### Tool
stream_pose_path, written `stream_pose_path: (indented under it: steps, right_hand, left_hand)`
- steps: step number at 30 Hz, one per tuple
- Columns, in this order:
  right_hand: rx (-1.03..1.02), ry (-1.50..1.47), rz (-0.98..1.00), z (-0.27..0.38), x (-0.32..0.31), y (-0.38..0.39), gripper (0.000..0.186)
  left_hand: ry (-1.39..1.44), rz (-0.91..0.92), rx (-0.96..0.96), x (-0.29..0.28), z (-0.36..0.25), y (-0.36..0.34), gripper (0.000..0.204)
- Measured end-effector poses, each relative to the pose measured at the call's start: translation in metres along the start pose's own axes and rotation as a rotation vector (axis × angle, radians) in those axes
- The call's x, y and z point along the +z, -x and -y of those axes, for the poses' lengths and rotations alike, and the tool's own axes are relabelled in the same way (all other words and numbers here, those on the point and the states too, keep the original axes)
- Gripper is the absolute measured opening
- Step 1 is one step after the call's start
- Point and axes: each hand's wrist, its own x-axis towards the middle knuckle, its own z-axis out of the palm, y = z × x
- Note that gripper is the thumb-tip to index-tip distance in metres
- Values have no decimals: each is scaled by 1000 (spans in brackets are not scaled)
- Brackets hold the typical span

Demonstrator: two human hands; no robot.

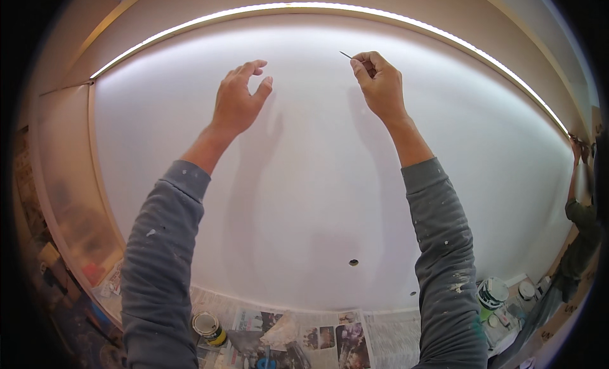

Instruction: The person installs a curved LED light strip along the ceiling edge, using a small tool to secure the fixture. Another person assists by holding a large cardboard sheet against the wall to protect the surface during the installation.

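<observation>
Both my arms, in paint-flecked grey sleeves, are raised in front of a broad white panel [317, 166]. Between the thumb and fingertips of my right hand [382, 86] is a thin, dark, pointed sliver [345, 55], perhaps a nail or pin; its tip points up and left. My left hand [238, 99] is empty, its fingers loosely bent and the thumb apart from them. It is level with the right hand, a short way to the left. Whether either hand touches the panel I cannot tell. Shadows of both arms fall on the white surface.
A lit strip [304, 5] curves along the panel's top edge. Low on the panel is a round hole [353, 262]. Below lie newspapers [393, 334], with an opened paint can [208, 328] at left and more cans [493, 294] at right. Another person's sleeve [580, 223] shows far right.
</observation>
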Motion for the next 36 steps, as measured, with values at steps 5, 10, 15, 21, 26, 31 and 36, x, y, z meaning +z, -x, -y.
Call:
stream_pose_path:
  steps: [5, 10, 15, 21, 26, 31, 36]
  right_hand:
    - [-76, 88, -56, -15, 21, -31, 20]
    - [-98, 252, -63, -11, 55, -74, 22]
    - [-171, 318, -153, -18, 90, -117, 23]
    - [-354, 500, -199, -25, 105, -121, 29]
    - [-300, 403, -234, -9, 117, -123, 20]
    - [-177, 385, -180, -25, 115, -128, 24]
    - [-197, 297, -217, -21, 125, -126, 20]
  left_hand:
    - [-106, 31, 186, 4, 21, -18, 41]
    - [-30, -73, 301, 46, 66, -26, 46]
    - [-33, -233, 384, 72, 112, -6, 53]
    - [112, -277, 353, 83, 121, 2, 49]
    - [163, -314, 327, 84, 125, 5, 43]
    - [191, -314, 288, 86, 124, 5, 38]
    - [167, -308, 294, 81, 122, 4, 36]
